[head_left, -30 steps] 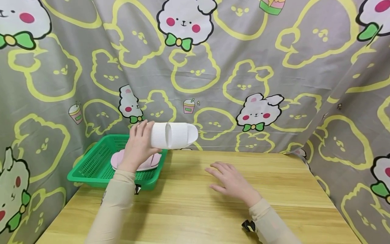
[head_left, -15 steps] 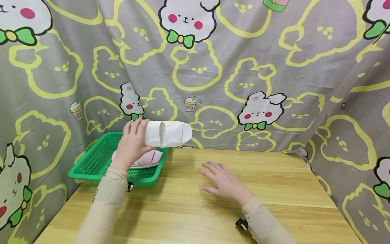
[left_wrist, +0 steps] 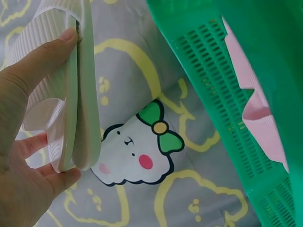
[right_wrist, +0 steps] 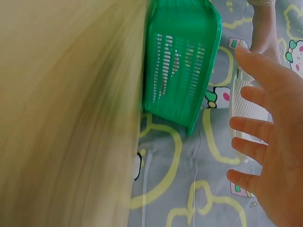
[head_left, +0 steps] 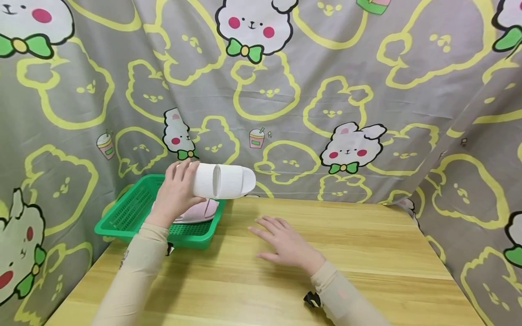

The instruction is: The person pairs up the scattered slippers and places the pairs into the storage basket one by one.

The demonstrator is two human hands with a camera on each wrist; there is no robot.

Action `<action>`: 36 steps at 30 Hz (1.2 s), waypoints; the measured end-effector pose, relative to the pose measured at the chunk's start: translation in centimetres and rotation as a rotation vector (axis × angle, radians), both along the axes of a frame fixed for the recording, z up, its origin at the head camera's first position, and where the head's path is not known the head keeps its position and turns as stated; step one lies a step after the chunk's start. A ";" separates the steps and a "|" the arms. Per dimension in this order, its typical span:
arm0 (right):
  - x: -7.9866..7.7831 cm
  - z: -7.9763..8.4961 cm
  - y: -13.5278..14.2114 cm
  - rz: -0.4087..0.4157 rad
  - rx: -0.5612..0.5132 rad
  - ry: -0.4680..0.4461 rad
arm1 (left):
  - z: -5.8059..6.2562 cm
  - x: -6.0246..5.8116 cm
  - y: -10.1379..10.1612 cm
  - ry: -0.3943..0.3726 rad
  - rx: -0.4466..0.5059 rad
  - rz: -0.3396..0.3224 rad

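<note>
My left hand (head_left: 173,194) grips a pair of white slippers (head_left: 230,181) at one end, holding them sideways above the green basket (head_left: 132,206). In the left wrist view the two white slippers (left_wrist: 87,109) lie sole against sole, with the thumb on one side and fingers behind and below. A pink slipper (head_left: 200,212) rests inside the basket, partly hidden by my left hand and the white pair. Over the table, to the right of the basket, my right hand (head_left: 285,242) is spread with nothing in it, thumb and fingers apart.
The basket stands at the back left of the wooden table (head_left: 367,253). A grey curtain (head_left: 277,108) with yellow outlines and rabbit faces hangs behind the table and along both sides.
Both hands have shifted left, the left one slightly with the white slippers in its grip, the right one farther across the table. The head view has also tilted slightly.
</note>
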State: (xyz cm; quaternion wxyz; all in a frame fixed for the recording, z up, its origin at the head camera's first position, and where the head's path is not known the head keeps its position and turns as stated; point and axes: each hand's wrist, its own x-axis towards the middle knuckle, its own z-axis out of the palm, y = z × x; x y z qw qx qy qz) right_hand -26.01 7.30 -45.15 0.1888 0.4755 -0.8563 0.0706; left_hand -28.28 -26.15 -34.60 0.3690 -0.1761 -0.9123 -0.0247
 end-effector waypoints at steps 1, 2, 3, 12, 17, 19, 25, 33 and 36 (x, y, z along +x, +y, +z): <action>0.0 0.0 -0.2 0.002 0.005 0.000 | 0.0 0.0 0.0 -0.002 0.000 0.002; 0.1 0.1 -0.4 0.004 0.012 -0.005 | -0.1 0.0 -0.1 -0.003 -0.001 0.005; 0.1 0.1 -0.6 0.010 0.017 -0.006 | -0.1 0.1 -0.2 -0.003 -0.001 0.010; 0.7 -0.3 -2.5 0.020 0.063 -0.019 | -0.9 0.0 -1.9 0.024 -0.006 -0.001; 1.3 -0.2 -3.6 0.023 0.074 -0.045 | -1.2 0.1 -3.0 0.012 -0.003 0.023; 1.4 -0.2 -3.9 0.025 0.075 -0.058 | -1.1 0.2 -3.3 0.007 -0.005 0.030; 1.7 0.2 -5.3 0.036 0.087 -0.067 | -0.8 0.8 -3.9 -0.025 0.008 0.057; 1.5 0.0 -6.6 0.044 0.103 -0.064 | -0.3 1.3 -5.0 -0.045 0.008 0.079; 1.4 -0.2 -7.0 0.050 0.108 -0.047 | -0.1 1.4 -5.4 -0.039 0.005 0.082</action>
